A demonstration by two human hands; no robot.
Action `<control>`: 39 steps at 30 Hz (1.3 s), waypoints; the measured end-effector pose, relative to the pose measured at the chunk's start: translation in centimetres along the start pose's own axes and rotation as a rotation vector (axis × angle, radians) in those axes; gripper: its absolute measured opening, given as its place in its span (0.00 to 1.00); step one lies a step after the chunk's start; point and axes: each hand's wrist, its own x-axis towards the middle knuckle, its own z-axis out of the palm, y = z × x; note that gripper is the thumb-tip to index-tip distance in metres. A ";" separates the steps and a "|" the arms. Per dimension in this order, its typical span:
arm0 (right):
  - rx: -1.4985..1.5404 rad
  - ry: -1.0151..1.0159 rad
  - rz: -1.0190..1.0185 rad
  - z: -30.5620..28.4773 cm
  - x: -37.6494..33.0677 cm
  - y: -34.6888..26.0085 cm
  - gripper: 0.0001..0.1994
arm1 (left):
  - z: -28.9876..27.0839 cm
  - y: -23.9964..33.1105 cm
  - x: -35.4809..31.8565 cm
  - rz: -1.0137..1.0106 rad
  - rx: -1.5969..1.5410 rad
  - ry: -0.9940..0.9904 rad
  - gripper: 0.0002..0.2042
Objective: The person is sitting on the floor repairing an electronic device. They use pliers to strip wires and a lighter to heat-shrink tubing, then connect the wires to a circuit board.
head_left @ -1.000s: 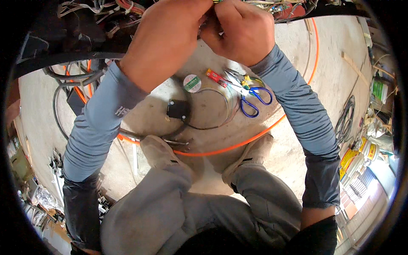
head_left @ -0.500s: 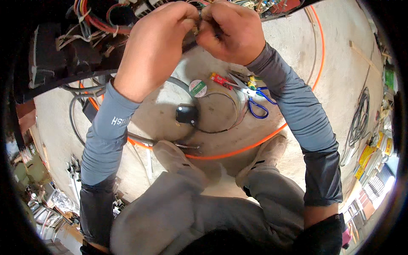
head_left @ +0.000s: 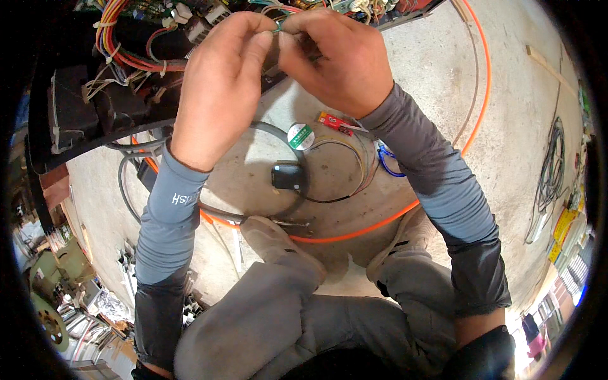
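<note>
My left hand (head_left: 221, 88) and my right hand (head_left: 342, 60) meet at the top, in front of an opened machine with exposed wiring. Thumb and forefinger of each hand are pinched together on a thin green wire (head_left: 277, 29), only a short bit of which shows between the fingertips. The other fingers of both hands curl inward. Behind and left of my left hand runs a thick bundle of coloured wires (head_left: 114, 31), bound with white ties. A black metal frame edge (head_left: 107, 138) passes below it.
On the concrete floor lie a white-and-green round label disc (head_left: 301, 136), a red packet (head_left: 334, 123), a small black box (head_left: 288, 176) with thin wires, and blue-handled scissors (head_left: 391, 163) partly under my right forearm. An orange cable (head_left: 354, 238) curves around my shoes. Coiled dark cable (head_left: 552, 168) lies far right.
The fingertips have drawn slightly apart, and the green wire between them now shows. Both hands have shifted a little left. My right forearm now covers most of the scissors.
</note>
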 end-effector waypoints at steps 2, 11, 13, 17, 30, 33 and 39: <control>-0.048 -0.030 -0.013 -0.1 0.2 0.0 0.09 | -0.2 -0.1 -0.1 0.041 0.091 -0.020 0.09; -0.329 -0.111 -0.096 -0.2 0.5 -0.9 0.11 | -0.5 0.1 0.1 0.201 0.254 -0.027 0.08; -0.357 -0.108 -0.156 -0.3 0.8 -0.5 0.12 | -0.4 0.4 0.2 0.202 0.243 -0.047 0.09; -0.335 -0.156 -0.218 -0.7 1.6 -0.2 0.11 | -0.6 1.0 0.4 0.191 0.241 -0.064 0.10; 0.052 -0.229 -0.217 -1.7 3.2 2.0 0.10 | -1.0 0.8 0.6 0.065 0.083 -0.181 0.08; 0.149 -0.241 -0.210 -2.5 4.0 2.5 0.09 | -1.1 1.5 0.7 -0.047 0.056 -0.162 0.08; 0.140 -0.200 -0.068 -2.8 1.7 1.0 0.11 | -0.3 1.3 0.0 -0.116 -0.058 -0.083 0.10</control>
